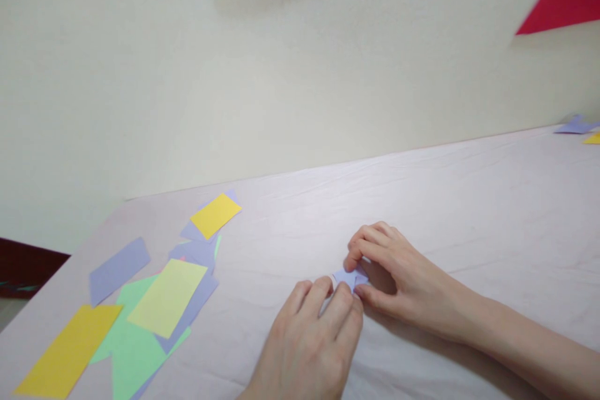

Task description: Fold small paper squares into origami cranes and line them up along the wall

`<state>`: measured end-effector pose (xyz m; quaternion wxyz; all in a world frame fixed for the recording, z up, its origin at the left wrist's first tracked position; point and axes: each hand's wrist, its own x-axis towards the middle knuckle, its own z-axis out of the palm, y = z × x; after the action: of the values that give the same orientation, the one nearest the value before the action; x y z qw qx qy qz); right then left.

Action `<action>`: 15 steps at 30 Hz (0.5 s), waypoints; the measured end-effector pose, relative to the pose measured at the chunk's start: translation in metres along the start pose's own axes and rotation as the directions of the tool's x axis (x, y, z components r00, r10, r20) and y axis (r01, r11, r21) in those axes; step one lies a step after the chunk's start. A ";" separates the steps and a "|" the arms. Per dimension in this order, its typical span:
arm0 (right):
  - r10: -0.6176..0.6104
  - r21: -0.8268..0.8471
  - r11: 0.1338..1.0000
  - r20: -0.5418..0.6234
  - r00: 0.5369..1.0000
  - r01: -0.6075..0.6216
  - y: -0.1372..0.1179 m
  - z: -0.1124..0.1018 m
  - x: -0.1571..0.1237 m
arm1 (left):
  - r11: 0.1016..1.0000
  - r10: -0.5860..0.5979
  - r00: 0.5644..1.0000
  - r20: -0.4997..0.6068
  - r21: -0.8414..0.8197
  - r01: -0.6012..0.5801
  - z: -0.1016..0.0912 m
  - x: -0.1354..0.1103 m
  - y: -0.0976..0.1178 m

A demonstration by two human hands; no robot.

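A small folded piece of lavender paper [347, 277] lies on the cloth-covered surface between my two hands. My right hand [405, 272] comes in from the right, with curled fingers at the paper's far edge and the thumb at its right side. From the near side, my left hand [312, 337] presses bent fingertips onto the paper's near edge; its thumb is hidden. Both hands are closed around the paper and cover part of it.
To the left lie loose paper sheets: a pale yellow one [167, 297], a green one [135, 356], a golden yellow one [70, 350] and a lavender one [119, 270]. More lavender paper [575, 125] sits far right by the wall [300, 87]. A red shape [569, 0] hangs above.
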<state>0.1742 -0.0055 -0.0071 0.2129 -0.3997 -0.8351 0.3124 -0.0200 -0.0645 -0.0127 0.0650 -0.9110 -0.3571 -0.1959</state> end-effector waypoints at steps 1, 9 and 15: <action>0.011 -0.002 1.000 0.001 1.000 -0.011 -0.001 0.000 0.000 | 1.000 -0.002 1.000 0.000 0.002 0.002 0.000 0.000 0.000; 0.025 -0.005 1.000 0.011 1.000 -0.025 -0.003 0.001 0.001 | 1.000 0.003 1.000 0.014 0.002 -0.003 0.000 0.000 0.001; 0.014 0.045 0.999 0.009 1.000 -0.014 0.001 0.000 0.000 | 1.000 0.005 1.000 0.026 0.005 -0.005 -0.002 -0.003 -0.001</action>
<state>0.1746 -0.0056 -0.0079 0.2160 -0.3992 -0.8259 0.3346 -0.0228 -0.0661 -0.0119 0.0632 -0.9142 -0.3562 -0.1830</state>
